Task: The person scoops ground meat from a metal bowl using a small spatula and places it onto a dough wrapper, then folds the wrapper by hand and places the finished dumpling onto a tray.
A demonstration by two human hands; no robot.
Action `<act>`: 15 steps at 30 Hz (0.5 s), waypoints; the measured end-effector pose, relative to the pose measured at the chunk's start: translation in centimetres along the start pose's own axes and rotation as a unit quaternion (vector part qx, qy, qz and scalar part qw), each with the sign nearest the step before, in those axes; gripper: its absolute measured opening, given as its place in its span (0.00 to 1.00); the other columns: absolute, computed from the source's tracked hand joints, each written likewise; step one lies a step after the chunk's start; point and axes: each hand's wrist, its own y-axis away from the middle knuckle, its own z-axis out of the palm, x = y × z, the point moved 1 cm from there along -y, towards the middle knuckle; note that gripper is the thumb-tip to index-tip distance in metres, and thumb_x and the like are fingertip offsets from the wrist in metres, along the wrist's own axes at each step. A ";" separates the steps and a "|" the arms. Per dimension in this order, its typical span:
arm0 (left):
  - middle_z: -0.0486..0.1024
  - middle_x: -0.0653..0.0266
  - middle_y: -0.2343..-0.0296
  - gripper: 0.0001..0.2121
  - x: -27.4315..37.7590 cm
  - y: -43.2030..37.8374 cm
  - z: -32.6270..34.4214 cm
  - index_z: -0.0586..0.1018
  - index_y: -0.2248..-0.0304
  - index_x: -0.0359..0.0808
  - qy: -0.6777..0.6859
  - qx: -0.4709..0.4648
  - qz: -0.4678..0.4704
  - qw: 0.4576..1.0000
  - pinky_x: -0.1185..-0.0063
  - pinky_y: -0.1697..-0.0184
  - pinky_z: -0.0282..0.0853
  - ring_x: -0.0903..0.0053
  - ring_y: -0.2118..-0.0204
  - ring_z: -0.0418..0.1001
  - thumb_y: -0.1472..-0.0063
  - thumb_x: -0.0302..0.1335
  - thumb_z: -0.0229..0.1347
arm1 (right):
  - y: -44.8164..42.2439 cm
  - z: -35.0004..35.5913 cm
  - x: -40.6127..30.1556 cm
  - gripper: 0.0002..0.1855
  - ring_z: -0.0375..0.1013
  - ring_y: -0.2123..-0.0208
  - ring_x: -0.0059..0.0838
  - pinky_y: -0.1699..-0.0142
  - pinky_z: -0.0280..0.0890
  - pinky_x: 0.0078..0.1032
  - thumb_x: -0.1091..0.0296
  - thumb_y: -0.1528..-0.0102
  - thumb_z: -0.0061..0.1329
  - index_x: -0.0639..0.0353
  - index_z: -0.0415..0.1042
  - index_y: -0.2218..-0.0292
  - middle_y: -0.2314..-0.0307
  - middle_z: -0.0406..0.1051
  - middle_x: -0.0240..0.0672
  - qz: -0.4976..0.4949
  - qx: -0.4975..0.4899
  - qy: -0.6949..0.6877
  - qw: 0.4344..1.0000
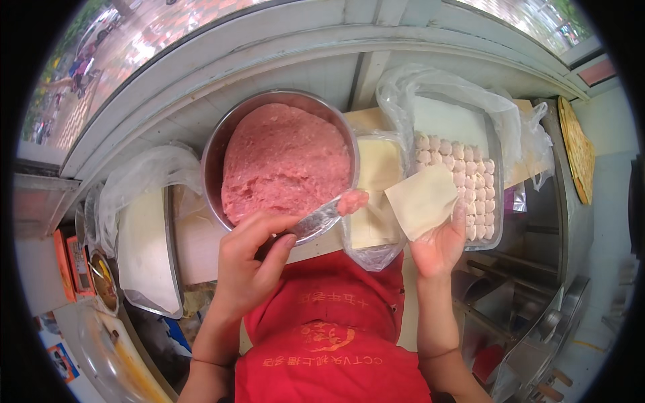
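My left hand (257, 257) grips a flat metal spreader (317, 220), its blade over the near right rim of a steel bowl (279, 93). A small lump of minced meat (352, 202) clings to the blade's tip. The bowl is heaped with pink minced meat (287, 156). On the fingers of my right hand (438, 247) lies a thin square dough wrapper (424, 202), flat and bare on top. Between bowl and hand, a stack of wrappers (373, 221) rests in a plastic bag. Right of it, a tray (498, 201) carries rows of small filled dumplings (471, 181).
A paper-lined tray (146, 252) under clear plastic stands at the left. More clear plastic (443, 75) is bunched behind the dumpling tray. A window ledge (302, 30) borders the far side. Metal pans (549, 322) are low at the right, and flatbread (577, 148) sits at the far right.
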 end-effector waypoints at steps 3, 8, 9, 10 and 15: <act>0.77 0.60 0.71 0.10 0.0 0.0 0.4 0.81 0.62 0.30 0.002 0.019 0.052 0.998 0.82 0.69 0.67 0.75 0.71 0.74 0.43 0.13 0.57 | 0.0 -0.4 1.0 0.26 0.61 0.37 0.45 0.32 0.53 0.49 0.59 0.31 0.37 0.62 0.59 0.38 0.39 0.61 0.46 0.033 -0.049 -0.035 0.998; 0.79 0.58 0.69 0.10 -0.5 0.0 2.0 0.82 0.63 0.33 -0.093 0.072 0.193 0.974 0.79 0.71 0.68 0.70 0.73 0.75 0.45 0.14 0.58 | 0.3 2.7 6.2 0.27 0.64 0.41 0.44 0.35 0.57 0.47 0.56 0.30 0.33 0.61 0.53 0.37 0.45 0.66 0.45 0.057 0.088 0.170 0.980; 0.79 0.58 0.69 0.10 -0.6 0.0 2.3 0.82 0.63 0.33 -0.093 0.071 0.193 0.974 0.79 0.71 0.68 0.70 0.73 0.75 0.45 0.14 0.58 | 0.7 2.8 7.0 0.27 0.64 0.41 0.44 0.35 0.57 0.47 0.56 0.30 0.33 0.61 0.53 0.37 0.45 0.66 0.45 0.055 0.089 0.169 0.980; 0.79 0.59 0.68 0.10 -0.5 0.2 2.7 0.83 0.64 0.34 -0.174 0.056 0.234 0.955 0.79 0.73 0.67 0.70 0.74 0.74 0.47 0.14 0.59 | 1.1 2.7 7.5 0.27 0.64 0.41 0.43 0.35 0.57 0.46 0.55 0.29 0.31 0.62 0.52 0.37 0.45 0.65 0.46 0.048 0.088 0.202 0.974; 0.79 0.61 0.68 0.11 -0.1 0.8 2.4 0.83 0.67 0.35 -0.177 -0.049 0.258 0.949 0.76 0.76 0.66 0.72 0.76 0.73 0.51 0.15 0.60 | 0.9 3.1 6.8 0.29 0.60 0.37 0.44 0.32 0.53 0.47 0.51 0.29 0.28 0.63 0.53 0.36 0.42 0.62 0.46 0.006 0.010 0.111 0.994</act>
